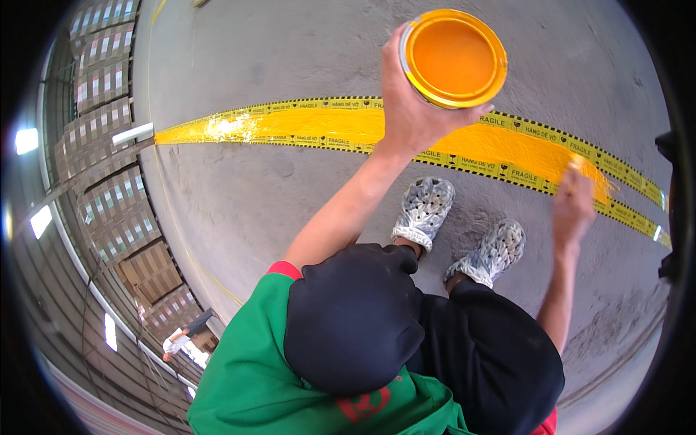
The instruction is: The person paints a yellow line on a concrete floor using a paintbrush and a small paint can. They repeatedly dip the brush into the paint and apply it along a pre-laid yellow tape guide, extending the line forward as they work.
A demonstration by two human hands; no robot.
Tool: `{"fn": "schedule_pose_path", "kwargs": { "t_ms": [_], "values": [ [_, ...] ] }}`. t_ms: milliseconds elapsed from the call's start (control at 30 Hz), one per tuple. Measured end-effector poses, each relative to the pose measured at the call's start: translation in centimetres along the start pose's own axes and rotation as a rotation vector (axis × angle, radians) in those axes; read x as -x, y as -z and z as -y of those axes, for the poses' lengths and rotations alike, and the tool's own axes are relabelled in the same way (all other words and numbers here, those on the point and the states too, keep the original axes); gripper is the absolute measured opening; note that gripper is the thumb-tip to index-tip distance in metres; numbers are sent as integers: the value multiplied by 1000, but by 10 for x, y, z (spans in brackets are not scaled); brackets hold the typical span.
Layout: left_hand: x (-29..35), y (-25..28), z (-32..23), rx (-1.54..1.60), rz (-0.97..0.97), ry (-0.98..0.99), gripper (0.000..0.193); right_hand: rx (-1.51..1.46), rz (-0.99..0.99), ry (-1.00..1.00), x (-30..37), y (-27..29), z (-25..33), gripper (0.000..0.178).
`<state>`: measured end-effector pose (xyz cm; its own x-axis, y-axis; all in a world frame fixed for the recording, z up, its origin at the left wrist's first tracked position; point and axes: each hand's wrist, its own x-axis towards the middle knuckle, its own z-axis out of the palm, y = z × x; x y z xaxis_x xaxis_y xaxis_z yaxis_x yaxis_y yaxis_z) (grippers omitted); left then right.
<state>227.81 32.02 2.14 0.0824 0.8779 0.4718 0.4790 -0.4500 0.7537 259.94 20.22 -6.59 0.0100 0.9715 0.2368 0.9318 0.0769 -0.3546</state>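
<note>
My left hand point(415, 122) is wrapped round an open paint can point(455, 61) of orange-yellow paint, held up over the floor. Its rim is smeared with paint. My right hand point(573, 201) is closed on a paintbrush point(576, 162), low over the right part of a yellow painted stripe point(515, 147). Blur and my fingers hide most of the brush. Two strips of yellow printed tape point(500, 170) with dark edges border the stripe. Streaky brush marks show at its right end, just past my right hand. Toward the left the paint looks wet and shiny.
My feet in white-grey clogs point(424, 210) stand on the grey concrete floor point(290, 196) just below the stripe. Stacked cartons point(116, 210) line the far left side. Another person point(185, 335) stands near them at lower left. Dark objects point(665, 206) show at the right rim.
</note>
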Motion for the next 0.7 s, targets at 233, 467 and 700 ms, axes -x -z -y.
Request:
{"fn": "schedule_pose_path", "kwargs": {
  "t_ms": [233,467,700],
  "values": [
    [6,9,-6,19,-22,73,110,-1258,294,-322,-15,-64,195,12],
    [-1,26,-11,-158,-40,69,109,-1106,223,-545,-1,-66,142,19],
    [5,13,-4,-41,-30,160,100,-648,-203,-791,20,51,-68,21]
  ]
}}
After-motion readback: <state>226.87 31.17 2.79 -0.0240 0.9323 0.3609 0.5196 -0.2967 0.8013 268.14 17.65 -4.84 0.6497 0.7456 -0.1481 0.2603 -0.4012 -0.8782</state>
